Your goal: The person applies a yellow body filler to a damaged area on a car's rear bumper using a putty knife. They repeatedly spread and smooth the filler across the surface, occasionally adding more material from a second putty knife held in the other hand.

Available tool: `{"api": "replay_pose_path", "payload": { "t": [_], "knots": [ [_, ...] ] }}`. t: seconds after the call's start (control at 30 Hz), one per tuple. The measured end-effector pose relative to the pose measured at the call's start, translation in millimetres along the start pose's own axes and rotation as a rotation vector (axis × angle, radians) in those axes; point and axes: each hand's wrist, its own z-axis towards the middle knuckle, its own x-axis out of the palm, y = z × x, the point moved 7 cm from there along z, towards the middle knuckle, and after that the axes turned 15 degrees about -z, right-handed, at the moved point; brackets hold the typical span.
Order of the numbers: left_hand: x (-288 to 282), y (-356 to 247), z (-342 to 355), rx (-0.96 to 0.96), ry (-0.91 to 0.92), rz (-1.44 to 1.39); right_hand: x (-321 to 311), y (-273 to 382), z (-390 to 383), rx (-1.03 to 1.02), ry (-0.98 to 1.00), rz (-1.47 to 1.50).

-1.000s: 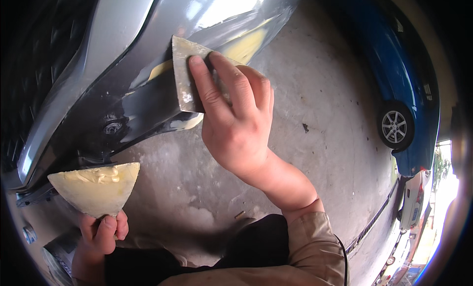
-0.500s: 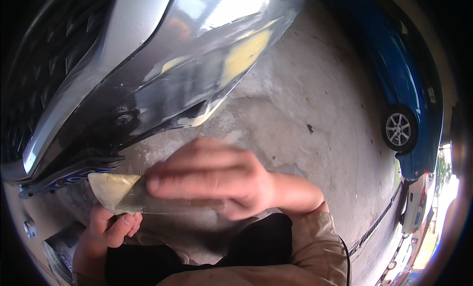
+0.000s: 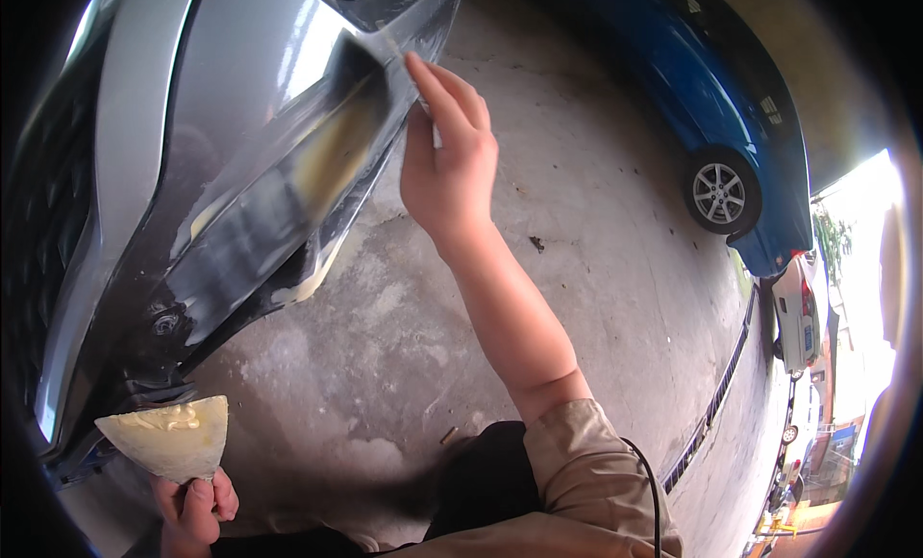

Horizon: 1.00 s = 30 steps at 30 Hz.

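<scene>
Smoothing pale-yellow oblong filler patch [image 3: 335,159] on glossy dark-grey bumper [image 3: 226,73] likely wants light, even, unbroken strokes. Right hand [image 3: 452,154] beside bumper's outer edge, fingers close together; blurred there, cannot tell what they clamp. Left hand [image 3: 197,507] clamped on cream fan-shaped spreader [image 3: 171,452], lower left: broad edge, bearing soft cream putty [image 3: 180,421], faces bumper; narrow end toward person; long axis left to right.

My right hand [image 3: 450,164]: blur just beyond; can't tell what it holds.
My left hand [image 3: 199,505]: hides the narrow end of the putty scraper [image 3: 173,450].
Grey bumper [image 3: 236,63]: cut off by top edge.
Floor speck [image 3: 536,244]: too small to identify.
</scene>
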Motion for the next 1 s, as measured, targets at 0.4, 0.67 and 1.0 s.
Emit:
{"api": "replay_pose_path", "payload": {
  "t": [0.4,0.67,1.0],
  "knots": [
    [6,3,12,-0.064,-0.052,-0.058,2,59,-34,-0.278,0.056,-0.023],
    [32,-4,17,-0.093,0.005,0.0,-37,124,-81,-0.141,0.644,1.109],
    [9,-12,2,0.041,-0.088,0.014,-33,94,-44,-0.201,0.137,-0.045]
  ]
}}
